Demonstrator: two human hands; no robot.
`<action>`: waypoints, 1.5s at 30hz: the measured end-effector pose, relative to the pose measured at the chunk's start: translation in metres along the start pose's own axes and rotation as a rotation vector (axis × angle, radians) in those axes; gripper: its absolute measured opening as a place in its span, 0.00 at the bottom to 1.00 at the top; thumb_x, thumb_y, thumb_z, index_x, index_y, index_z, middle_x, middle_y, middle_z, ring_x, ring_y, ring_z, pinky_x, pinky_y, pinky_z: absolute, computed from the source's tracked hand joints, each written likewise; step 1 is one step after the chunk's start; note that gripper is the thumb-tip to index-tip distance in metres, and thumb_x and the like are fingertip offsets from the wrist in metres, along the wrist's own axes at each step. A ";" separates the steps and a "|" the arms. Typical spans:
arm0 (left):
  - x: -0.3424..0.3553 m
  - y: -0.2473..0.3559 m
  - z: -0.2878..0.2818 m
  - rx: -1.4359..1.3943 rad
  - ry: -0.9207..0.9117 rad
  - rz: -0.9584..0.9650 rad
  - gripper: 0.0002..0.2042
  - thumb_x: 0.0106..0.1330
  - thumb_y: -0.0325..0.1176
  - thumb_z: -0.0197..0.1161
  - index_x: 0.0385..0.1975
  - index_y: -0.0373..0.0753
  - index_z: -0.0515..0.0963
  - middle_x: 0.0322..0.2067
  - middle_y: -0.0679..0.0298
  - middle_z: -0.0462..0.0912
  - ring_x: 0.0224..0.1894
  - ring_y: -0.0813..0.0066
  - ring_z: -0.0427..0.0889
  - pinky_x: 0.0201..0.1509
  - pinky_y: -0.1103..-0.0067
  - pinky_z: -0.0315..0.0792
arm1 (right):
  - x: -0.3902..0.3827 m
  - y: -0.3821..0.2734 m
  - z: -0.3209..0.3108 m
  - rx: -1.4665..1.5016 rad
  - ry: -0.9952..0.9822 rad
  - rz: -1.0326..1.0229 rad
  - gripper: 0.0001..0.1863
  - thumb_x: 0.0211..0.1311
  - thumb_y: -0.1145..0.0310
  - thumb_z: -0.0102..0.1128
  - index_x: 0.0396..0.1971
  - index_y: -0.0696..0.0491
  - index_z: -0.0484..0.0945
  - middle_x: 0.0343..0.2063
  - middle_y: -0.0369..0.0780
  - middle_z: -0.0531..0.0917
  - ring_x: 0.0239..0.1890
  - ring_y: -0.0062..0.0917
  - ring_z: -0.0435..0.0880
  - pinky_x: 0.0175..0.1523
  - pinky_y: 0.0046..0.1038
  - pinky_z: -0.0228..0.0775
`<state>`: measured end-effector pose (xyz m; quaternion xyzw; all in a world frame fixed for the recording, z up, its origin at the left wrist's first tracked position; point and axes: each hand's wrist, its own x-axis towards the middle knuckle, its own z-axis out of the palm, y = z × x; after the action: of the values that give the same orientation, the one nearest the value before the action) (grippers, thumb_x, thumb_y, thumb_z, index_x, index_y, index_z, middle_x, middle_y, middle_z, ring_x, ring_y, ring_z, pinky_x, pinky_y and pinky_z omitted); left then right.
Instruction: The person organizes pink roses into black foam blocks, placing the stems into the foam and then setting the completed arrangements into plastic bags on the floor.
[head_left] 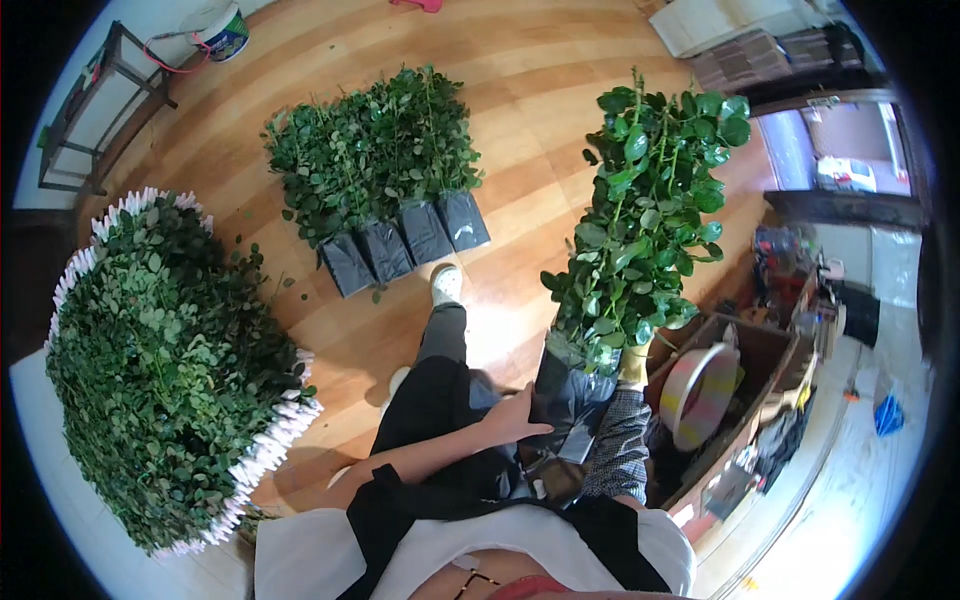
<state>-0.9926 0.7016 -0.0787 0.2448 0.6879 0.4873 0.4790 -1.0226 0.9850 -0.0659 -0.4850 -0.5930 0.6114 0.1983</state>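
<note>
A tall bundle of leafy green stems (650,210) leans up and away from me, its lower end wrapped in black plastic (572,400). My left hand (512,418) is closed on the left side of that wrap, fingers along it and thumb lower down. On the bundle's right side, just above the wrap, is my right hand (634,366) in a yellow glove, below a checked sleeve. Its fingers are mostly hidden by the leaves, but it appears to grip the stems.
Several black-wrapped bundles (385,150) lie in a row on the wooden floor ahead. A large heap of leafy stems (160,370) with pale ends stands at left. At right is a wooden box (760,400) with a round basin (698,398). A metal rack (110,100) and bucket (222,35) stand far left.
</note>
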 end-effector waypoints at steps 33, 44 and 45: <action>0.163 -0.134 -0.020 -0.095 1.166 -0.605 0.14 0.63 0.24 0.56 0.48 0.31 0.76 0.46 0.48 0.79 0.51 0.48 0.76 0.58 0.63 0.70 | 0.360 0.383 0.224 -1.222 -0.842 -0.074 0.30 0.71 0.44 0.44 0.36 0.58 0.82 0.38 0.57 0.83 0.42 0.48 0.84 0.44 0.47 0.73; -0.109 -0.049 -0.075 -0.790 2.143 -0.128 0.11 0.73 0.24 0.48 0.50 0.31 0.76 0.46 0.57 0.81 0.50 0.67 0.79 0.58 0.74 0.72 | -0.021 0.122 0.261 -1.077 -1.750 0.099 0.26 0.68 0.61 0.60 0.62 0.59 0.72 0.51 0.42 0.82 0.51 0.29 0.79 0.57 0.28 0.71; -0.156 -0.021 -0.087 -0.780 2.208 0.040 0.12 0.74 0.23 0.46 0.49 0.31 0.76 0.45 0.58 0.82 0.50 0.68 0.80 0.58 0.74 0.72 | -0.040 0.112 0.270 -1.044 -1.792 0.159 0.26 0.67 0.65 0.61 0.62 0.60 0.71 0.49 0.40 0.83 0.49 0.28 0.80 0.54 0.28 0.72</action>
<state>-1.0026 0.5297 -0.0260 -0.4640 0.5303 0.6207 -0.3438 -1.1913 0.7838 -0.2010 0.0837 -0.6802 0.4264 -0.5904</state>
